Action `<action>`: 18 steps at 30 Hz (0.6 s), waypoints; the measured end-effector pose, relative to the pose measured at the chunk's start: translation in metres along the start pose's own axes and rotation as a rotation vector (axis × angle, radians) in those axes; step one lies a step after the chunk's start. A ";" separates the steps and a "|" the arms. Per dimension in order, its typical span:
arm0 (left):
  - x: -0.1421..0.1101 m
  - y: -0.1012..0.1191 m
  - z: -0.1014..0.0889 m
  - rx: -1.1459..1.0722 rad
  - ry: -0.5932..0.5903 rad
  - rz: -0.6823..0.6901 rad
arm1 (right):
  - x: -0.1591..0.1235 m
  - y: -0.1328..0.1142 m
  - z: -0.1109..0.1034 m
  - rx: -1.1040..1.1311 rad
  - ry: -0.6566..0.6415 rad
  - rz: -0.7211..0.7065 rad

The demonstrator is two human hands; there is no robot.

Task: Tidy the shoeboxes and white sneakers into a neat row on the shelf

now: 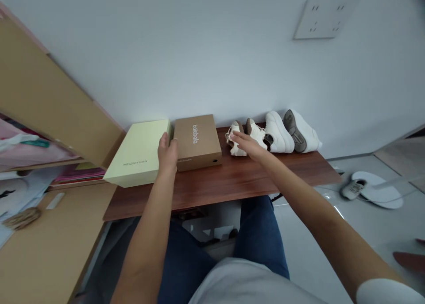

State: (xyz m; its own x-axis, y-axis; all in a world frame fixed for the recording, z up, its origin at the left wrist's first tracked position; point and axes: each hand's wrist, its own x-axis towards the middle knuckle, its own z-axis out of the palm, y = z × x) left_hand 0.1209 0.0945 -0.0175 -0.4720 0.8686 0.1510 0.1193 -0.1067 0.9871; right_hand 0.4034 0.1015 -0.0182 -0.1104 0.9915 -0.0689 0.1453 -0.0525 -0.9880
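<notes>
a pale green shoe box [137,153] and a brown cardboard shoe box [197,141] lie side by side on a dark reddish wood-grain tabletop [212,193], their long edges touching or nearly so. both lids are on, so what is inside cannot be seen. the brown lid carries white "balabala" lettering, and the green lid has small dark print, too blurred to read with certainty.

the left hand [168,152] stands upright at the join between the 2 boxes, its fingers curled against the near left corner of the brown box. it touches that box, but whether it has a firm grip i cannot tell.

the right hand [246,144] is open, fingers spread and stretched forward, resting on a pair of small white lace-up shoes [236,140] with brown trim. it holds nothing.

just right of those shoes, a pair of larger white sneakers [290,132] lies on its side, with 1 grey sole showing, close to the wall [186,43]. a wooden cabinet door [49,91] hangs open at the far left.
</notes>
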 end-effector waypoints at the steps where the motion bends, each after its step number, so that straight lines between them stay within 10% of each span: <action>1: -0.002 0.008 0.007 0.001 -0.022 0.054 | -0.004 -0.007 -0.014 -0.003 0.011 -0.016; 8: -0.045 0.028 0.100 0.041 -0.370 0.141 | -0.020 -0.024 -0.085 -0.052 0.141 0.004; 13: -0.073 -0.003 0.156 0.147 -0.553 0.133 | -0.026 -0.008 -0.107 -0.101 0.156 0.043; 18: -0.081 -0.044 0.174 0.266 -0.523 0.045 | -0.019 0.028 -0.111 -0.243 0.179 0.128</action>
State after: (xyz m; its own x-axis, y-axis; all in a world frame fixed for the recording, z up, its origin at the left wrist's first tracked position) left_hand 0.3057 0.1130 -0.0821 0.0242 0.9966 0.0793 0.3764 -0.0826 0.9228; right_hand 0.5187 0.0950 -0.0289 0.0951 0.9851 -0.1435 0.3794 -0.1692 -0.9096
